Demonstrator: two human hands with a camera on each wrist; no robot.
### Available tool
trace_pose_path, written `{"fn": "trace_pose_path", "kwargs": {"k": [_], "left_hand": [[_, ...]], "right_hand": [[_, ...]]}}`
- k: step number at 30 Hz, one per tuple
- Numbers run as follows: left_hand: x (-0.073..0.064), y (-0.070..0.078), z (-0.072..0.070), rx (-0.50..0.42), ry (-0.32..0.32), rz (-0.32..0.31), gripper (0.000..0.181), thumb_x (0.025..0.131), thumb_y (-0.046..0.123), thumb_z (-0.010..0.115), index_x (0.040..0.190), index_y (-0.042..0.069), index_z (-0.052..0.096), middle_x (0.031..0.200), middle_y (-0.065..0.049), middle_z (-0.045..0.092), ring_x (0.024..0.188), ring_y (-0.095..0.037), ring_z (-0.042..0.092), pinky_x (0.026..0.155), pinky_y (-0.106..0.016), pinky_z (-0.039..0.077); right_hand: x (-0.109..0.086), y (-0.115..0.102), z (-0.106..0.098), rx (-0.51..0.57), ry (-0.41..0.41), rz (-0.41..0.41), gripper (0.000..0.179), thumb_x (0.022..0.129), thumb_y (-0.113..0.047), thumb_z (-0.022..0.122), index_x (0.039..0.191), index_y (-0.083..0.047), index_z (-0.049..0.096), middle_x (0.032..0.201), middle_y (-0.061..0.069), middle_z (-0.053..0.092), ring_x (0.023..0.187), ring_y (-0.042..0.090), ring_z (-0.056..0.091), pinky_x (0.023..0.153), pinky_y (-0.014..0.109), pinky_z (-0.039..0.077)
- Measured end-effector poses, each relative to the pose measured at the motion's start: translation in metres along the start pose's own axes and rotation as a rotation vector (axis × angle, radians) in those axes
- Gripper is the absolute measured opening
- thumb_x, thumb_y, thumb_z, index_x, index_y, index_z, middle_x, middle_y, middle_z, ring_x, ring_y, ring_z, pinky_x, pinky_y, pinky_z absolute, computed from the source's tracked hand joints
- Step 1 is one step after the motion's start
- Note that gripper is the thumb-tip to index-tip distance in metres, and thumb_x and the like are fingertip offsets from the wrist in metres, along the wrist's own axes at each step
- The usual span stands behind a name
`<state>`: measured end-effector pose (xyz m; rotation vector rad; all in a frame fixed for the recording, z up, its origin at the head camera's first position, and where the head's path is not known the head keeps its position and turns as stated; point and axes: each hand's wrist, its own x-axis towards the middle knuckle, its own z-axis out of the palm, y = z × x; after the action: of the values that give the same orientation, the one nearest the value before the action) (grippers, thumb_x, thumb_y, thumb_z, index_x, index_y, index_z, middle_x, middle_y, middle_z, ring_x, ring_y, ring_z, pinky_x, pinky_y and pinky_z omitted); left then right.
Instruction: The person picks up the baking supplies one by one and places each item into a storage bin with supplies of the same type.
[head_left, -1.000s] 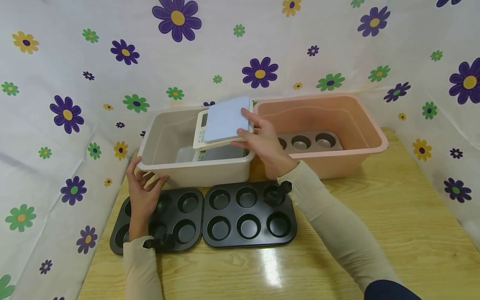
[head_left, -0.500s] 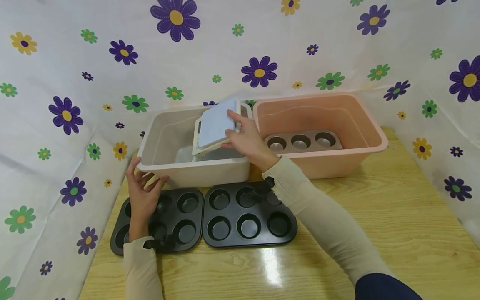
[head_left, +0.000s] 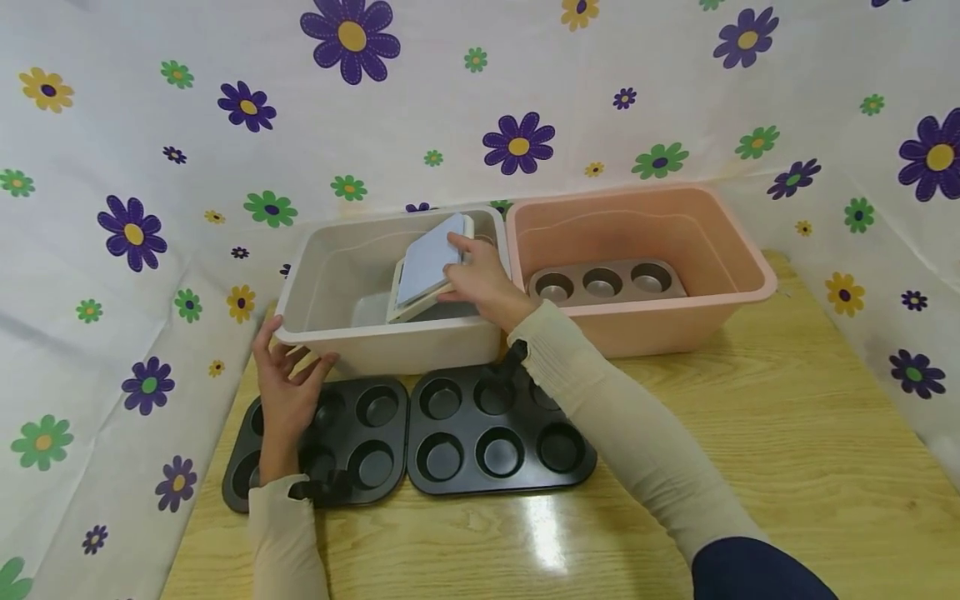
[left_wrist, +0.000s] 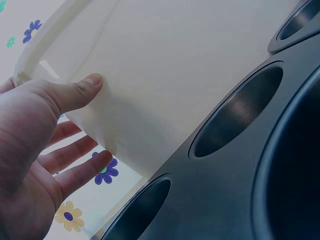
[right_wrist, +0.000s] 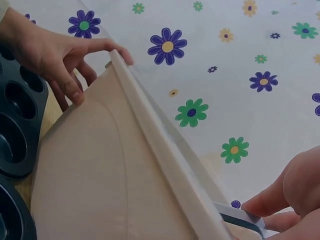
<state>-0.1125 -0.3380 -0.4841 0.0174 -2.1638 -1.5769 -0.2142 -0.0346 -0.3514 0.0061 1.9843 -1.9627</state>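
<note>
A kitchen scale (head_left: 430, 262) with a pale blue top is tilted inside the white bin (head_left: 390, 343), its left end low. My right hand (head_left: 483, 282) pinches the scale's right edge, thumb and index finger on top; in the right wrist view the fingers (right_wrist: 272, 197) hold it just past the bin's rim. At the bin's front left corner my left hand (head_left: 288, 398) grips the plastic. Its thumb (left_wrist: 82, 92) lies against the front wall and the other fingers reach round the side. What lies beneath the scale is mostly hidden.
A pink bin (head_left: 675, 321) stands right of the white one, with a grey muffin pan (head_left: 577, 277) inside. Two black muffin pans, one left (head_left: 347, 442) and one right (head_left: 468, 417), lie side by side in front on the wooden table (head_left: 780, 433). Flower-patterned cloth (head_left: 420, 100) hangs behind.
My right hand has moved left and down with the scale, from above the white bin's rim into the bin, and the scale tilts more steeply. My left hand stays at the corner.
</note>
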Motion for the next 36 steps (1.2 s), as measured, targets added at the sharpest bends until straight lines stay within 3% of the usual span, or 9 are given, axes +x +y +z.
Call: {"fn": "trace_pose_path", "kwargs": {"k": [3,6,9,12,15,20,24,31,36], "left_hand": [[-0.001,0.0,0.0,-0.01,-0.001,-0.004,0.093,0.096,-0.007,0.078,0.169,0.023,0.03,0.15,-0.013,0.061,0.123,-0.01,0.067,0.105,-0.027,0.058],[-0.001,0.001,0.0,-0.014,-0.002,0.002,0.093,0.095,-0.007,0.079,0.169,0.024,0.03,0.153,-0.019,0.059,0.124,-0.01,0.067,0.106,-0.034,0.057],[-0.001,0.003,0.002,-0.005,-0.013,0.003,0.093,0.096,-0.005,0.079,0.169,0.024,0.029,0.153,-0.018,0.059,0.125,-0.008,0.067,0.108,-0.046,0.055],[-0.003,0.004,0.003,0.002,-0.021,-0.005,0.094,0.096,-0.004,0.079,0.169,0.024,0.029,0.154,-0.016,0.059,0.125,-0.007,0.067,0.107,-0.047,0.054],[-0.005,0.003,0.002,0.01,-0.019,-0.014,0.094,0.096,-0.005,0.079,0.169,0.025,0.028,0.154,-0.014,0.06,0.125,-0.006,0.066,0.106,-0.045,0.055],[-0.003,0.003,0.002,0.016,-0.002,-0.025,0.093,0.097,0.003,0.081,0.169,0.031,0.029,0.157,-0.01,0.059,0.128,-0.009,0.066,0.112,-0.053,0.053],[-0.003,0.003,0.004,0.017,0.007,-0.034,0.091,0.098,0.01,0.082,0.168,0.035,0.03,0.158,-0.004,0.059,0.13,-0.012,0.066,0.115,-0.057,0.052],[-0.001,0.002,0.008,-0.031,-0.002,-0.022,0.094,0.095,-0.002,0.081,0.168,0.028,0.031,0.146,-0.001,0.062,0.124,-0.013,0.067,0.106,-0.024,0.059],[-0.004,0.003,0.004,-0.048,0.013,-0.029,0.094,0.094,-0.006,0.08,0.168,0.028,0.032,0.141,0.002,0.063,0.121,-0.011,0.068,0.098,-0.014,0.059]], "right_hand": [[0.002,0.002,0.0,0.003,-0.009,0.013,0.069,0.108,0.006,0.049,0.173,-0.013,0.033,0.18,0.018,0.025,0.15,0.04,0.054,0.105,0.05,0.063],[-0.001,0.0,-0.002,-0.018,-0.009,0.017,0.072,0.107,0.005,0.049,0.173,-0.014,0.031,0.18,0.017,0.024,0.152,0.04,0.052,0.11,0.052,0.06],[-0.014,-0.007,-0.009,-0.165,0.025,-0.038,0.077,0.106,-0.001,0.054,0.175,-0.013,0.025,0.183,0.014,0.021,0.163,0.035,0.037,0.129,0.053,0.043],[-0.036,-0.014,-0.019,-0.293,0.064,-0.135,0.084,0.106,-0.008,0.058,0.177,-0.013,0.013,0.186,0.007,0.014,0.172,0.027,0.017,0.141,0.049,0.019],[-0.055,-0.022,-0.028,-0.258,0.062,-0.215,0.086,0.108,-0.009,0.057,0.177,-0.015,0.006,0.187,0.001,0.005,0.173,0.025,0.007,0.142,0.048,0.01],[-0.07,-0.028,-0.038,-0.175,0.053,-0.225,0.083,0.11,-0.01,0.056,0.178,-0.021,0.009,0.187,-0.004,0.004,0.173,0.03,0.012,0.14,0.05,0.02],[-0.076,-0.023,-0.047,-0.156,0.058,-0.226,0.081,0.111,-0.009,0.056,0.178,-0.023,0.012,0.186,0.0,0.01,0.172,0.028,0.016,0.139,0.05,0.023],[-0.089,-0.014,-0.067,-0.19,0.054,-0.259,0.079,0.113,-0.009,0.053,0.178,-0.02,0.01,0.186,0.001,0.014,0.172,0.025,0.019,0.138,0.047,0.026],[-0.099,-0.01,-0.077,-0.227,0.068,-0.26,0.077,0.112,-0.012,0.055,0.177,-0.02,0.015,0.184,0.008,0.023,0.17,0.025,0.025,0.137,0.048,0.03]]}}
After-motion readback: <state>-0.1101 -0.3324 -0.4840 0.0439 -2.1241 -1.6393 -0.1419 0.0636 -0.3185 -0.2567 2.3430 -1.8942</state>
